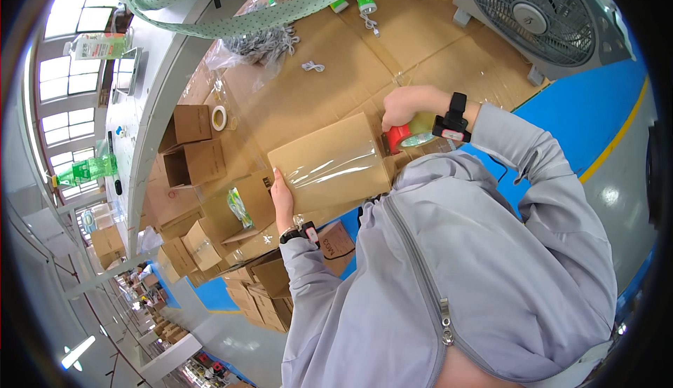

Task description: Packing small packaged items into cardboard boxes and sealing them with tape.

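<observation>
A closed cardboard box (329,164) with shiny clear tape across its face is in front of me at the table's near side. My left hand (282,199) grips its left side, the thumb up along the edge and the other fingers mostly hidden. At the box's right end, my right hand (406,107) is closed round a red tape dispenser (397,138) carrying a roll of tape (420,138). The dispenser is close against the box's right edge. Both wrists wear black straps with a small device.
Open cardboard boxes (203,164) stand at the left, one holding a green-and-white packet (239,208). A tape roll (219,118) lies near them. Green flashlights (364,0), a white cable (313,67) and bagged grey cables (259,44) lie farther back. A fan (533,20) stands at the far right.
</observation>
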Available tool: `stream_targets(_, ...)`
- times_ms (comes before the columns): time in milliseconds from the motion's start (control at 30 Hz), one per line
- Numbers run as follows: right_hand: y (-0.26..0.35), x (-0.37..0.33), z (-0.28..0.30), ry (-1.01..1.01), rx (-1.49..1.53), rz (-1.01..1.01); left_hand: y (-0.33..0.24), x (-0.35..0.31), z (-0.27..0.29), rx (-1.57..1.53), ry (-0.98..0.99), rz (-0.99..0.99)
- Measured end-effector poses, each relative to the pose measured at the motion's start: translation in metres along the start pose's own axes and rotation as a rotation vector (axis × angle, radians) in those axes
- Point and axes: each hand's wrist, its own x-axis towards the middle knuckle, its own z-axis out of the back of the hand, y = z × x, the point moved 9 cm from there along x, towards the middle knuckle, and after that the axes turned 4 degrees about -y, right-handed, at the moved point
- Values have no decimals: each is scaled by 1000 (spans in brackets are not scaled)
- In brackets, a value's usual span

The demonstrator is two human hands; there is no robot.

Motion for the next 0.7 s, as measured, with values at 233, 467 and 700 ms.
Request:
stream_targets(233, 30, -9, 5, -110, -181, -22, 12, 9, 7, -2, -9, -32)
stream_targets(467, -20, 15, -19, -381, -533, -126, 2, 7, 2, 16, -20, -64)
stream_targets(700, -81, -23, 18, -801, -205, -196, 5, 1, 7, 24, -6, -41)
